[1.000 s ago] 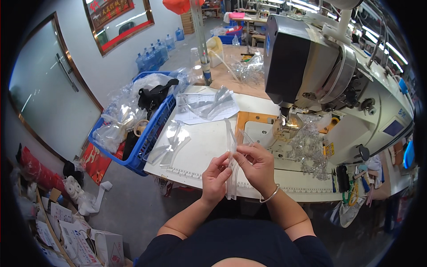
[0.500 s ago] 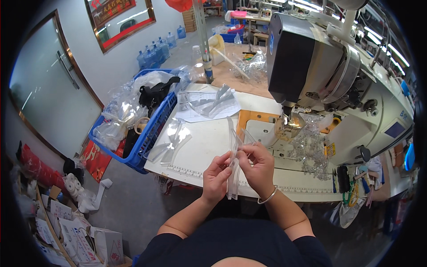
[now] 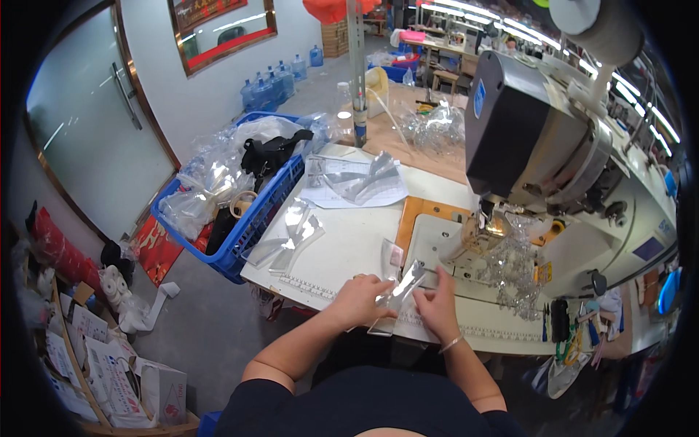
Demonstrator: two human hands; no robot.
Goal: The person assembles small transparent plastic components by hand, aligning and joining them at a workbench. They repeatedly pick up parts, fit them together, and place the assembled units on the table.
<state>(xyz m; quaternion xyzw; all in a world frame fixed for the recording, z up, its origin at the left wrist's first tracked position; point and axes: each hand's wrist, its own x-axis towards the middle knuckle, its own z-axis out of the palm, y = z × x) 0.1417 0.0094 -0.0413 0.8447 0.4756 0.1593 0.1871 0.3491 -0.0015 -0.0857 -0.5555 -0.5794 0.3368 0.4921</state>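
Currently both my hands sit low at the near edge of the white sewing table (image 3: 349, 240), forearms coming up from the bottom of the view and angling inward toward each other. Left hand (image 3: 362, 300): palm down, knuckles up, fingers curled onto the near end of a clear plastic strip (image 3: 399, 291), pinching it. Right hand (image 3: 439, 304): also palm down, a thin bracelet at the wrist, fingertips pressed on the same strip from the other side. Both are closed on the strip; neither is relaxed.

Strip position: it lies tilted across the table edge, just in front of the pale machine bed (image 3: 437, 251), one end rising toward the needle area, the other end under my left fingers.

Hard to read: the strip is transparent, so its outline blurs into the table, and I cannot tell whether it is one piece or several layered. My thumbs are hidden under the hands. A crumpled heap of clear film (image 3: 510, 269) sits beside the bed, beneath the dark sewing machine head (image 3: 539, 138); its edges are unclear. More clear pieces (image 3: 291, 233) lie on the table to the left. A blue crate (image 3: 247, 218) of bagged items stands left of the table, its contents mostly indistinct.
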